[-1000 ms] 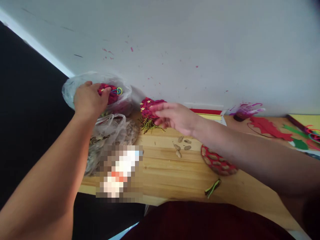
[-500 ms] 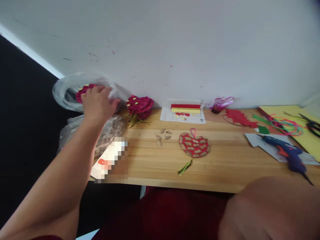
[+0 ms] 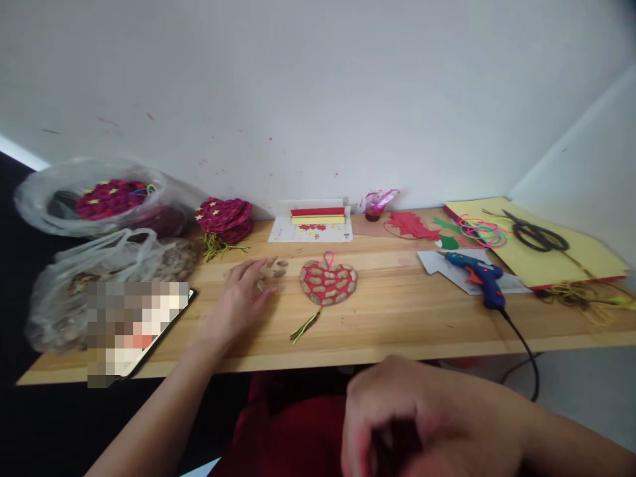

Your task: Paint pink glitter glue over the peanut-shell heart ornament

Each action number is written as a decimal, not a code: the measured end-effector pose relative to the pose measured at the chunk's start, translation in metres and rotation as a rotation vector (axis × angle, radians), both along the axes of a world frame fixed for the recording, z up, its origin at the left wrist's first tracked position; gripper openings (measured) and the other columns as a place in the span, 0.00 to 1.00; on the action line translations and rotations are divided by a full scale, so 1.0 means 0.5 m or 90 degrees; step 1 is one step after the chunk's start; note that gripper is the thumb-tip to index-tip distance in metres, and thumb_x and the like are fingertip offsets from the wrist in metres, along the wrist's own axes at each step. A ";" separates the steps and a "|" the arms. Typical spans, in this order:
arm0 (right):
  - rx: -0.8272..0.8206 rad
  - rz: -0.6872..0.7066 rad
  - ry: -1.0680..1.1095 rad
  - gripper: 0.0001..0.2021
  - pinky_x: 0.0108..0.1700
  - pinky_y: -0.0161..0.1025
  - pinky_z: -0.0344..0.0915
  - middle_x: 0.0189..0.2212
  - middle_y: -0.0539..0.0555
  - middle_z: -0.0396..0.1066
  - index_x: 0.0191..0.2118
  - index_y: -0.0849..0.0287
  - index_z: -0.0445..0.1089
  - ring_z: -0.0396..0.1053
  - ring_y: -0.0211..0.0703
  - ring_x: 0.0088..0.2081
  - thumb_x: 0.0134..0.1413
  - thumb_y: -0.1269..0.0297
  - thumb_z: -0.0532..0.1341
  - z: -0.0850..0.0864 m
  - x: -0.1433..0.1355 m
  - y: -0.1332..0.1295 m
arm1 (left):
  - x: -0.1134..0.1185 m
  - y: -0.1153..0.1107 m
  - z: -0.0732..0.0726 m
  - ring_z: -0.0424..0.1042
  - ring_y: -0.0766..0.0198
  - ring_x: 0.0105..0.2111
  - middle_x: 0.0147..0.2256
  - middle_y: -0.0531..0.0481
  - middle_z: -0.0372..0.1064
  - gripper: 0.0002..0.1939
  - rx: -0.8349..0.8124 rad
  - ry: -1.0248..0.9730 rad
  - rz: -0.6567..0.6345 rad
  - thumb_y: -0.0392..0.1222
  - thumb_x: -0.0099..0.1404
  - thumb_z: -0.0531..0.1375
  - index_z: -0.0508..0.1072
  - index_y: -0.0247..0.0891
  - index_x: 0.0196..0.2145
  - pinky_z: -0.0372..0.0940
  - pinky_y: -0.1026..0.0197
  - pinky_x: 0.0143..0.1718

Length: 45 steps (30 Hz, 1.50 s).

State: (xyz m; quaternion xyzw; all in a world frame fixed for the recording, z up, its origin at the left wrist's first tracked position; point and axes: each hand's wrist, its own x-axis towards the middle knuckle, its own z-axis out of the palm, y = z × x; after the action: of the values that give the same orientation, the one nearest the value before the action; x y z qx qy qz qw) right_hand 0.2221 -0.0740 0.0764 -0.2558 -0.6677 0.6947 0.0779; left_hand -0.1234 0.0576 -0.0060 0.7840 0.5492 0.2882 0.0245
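- Pale, paint-flecked wall [image 3: 308, 86] rises behind a wooden worktop [image 3: 387, 321].
- Around the middle of that worktop, from where I stand, lies a red ornament [image 3: 325, 283], flat and covered in peanuts, its pink loop [image 3: 328, 259] towards the wall.
- Just below it lies a green-and-dark tassel [image 3: 305, 326]; I can't tell whether the two are joined.
- Left of the ornament, the person's left hand [image 3: 244, 295] is beside some loose peanuts [image 3: 279, 265]. Its grip is fairly wide, thumb apart from the fingers; I can't tell if it touches them.
- The right hand [image 3: 397, 417] hangs in front of the worktop's near edge, fingers curled and blurred; I can't tell whether that grip holds anything.
- Further left are a phone [image 3: 159, 324], a clear bag of peanuts [image 3: 54, 298] and, behind that, another plastic bag [image 3: 30, 199] with a starred purple piece inside.
- A purple stack [image 3: 231, 218] with stars sits near the wall.
- Over on the right, a blue glue gun [image 3: 477, 271] rests on white card [image 3: 511, 285], and black scissors [image 3: 539, 235] lie on yellow paper [image 3: 591, 252].
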 end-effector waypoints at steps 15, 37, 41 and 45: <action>0.318 -0.663 -0.213 0.21 0.31 0.42 0.66 0.22 0.50 0.69 0.26 0.53 0.70 0.67 0.45 0.26 0.61 0.42 0.59 -0.118 0.068 0.057 | 0.039 0.114 -0.013 0.74 0.48 0.47 0.42 0.41 0.77 0.10 -0.025 0.062 -0.012 0.42 0.69 0.58 0.80 0.42 0.37 0.69 0.46 0.53; 0.365 -0.683 -0.283 0.15 0.33 0.46 0.65 0.23 0.50 0.72 0.28 0.47 0.72 0.70 0.51 0.27 0.60 0.47 0.61 -0.130 0.049 0.047 | 0.106 0.098 0.011 0.63 0.57 0.69 0.70 0.42 0.61 0.37 -0.193 0.223 -0.126 0.23 0.62 0.50 0.67 0.42 0.67 0.62 0.56 0.67; 0.360 -0.676 -0.274 0.14 0.33 0.45 0.65 0.23 0.50 0.72 0.28 0.48 0.73 0.69 0.49 0.26 0.60 0.48 0.62 -0.135 0.060 0.050 | 0.054 0.025 0.022 0.74 0.55 0.61 0.63 0.45 0.73 0.32 -0.196 0.164 -0.155 0.26 0.63 0.52 0.75 0.44 0.60 0.68 0.56 0.63; 0.362 -0.660 -0.246 0.16 0.30 0.42 0.65 0.23 0.50 0.71 0.27 0.49 0.73 0.69 0.47 0.27 0.61 0.47 0.61 -0.145 0.071 0.060 | 0.036 0.031 0.038 0.74 0.54 0.61 0.61 0.45 0.75 0.26 -0.125 0.094 -0.088 0.32 0.71 0.51 0.74 0.41 0.62 0.67 0.53 0.64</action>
State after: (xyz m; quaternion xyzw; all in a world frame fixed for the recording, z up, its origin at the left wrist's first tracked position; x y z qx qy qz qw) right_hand 0.2578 -0.0438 0.0040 -0.6370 -0.6178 0.3027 0.3478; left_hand -0.1055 0.0732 0.0132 0.8326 0.5201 0.1724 0.0807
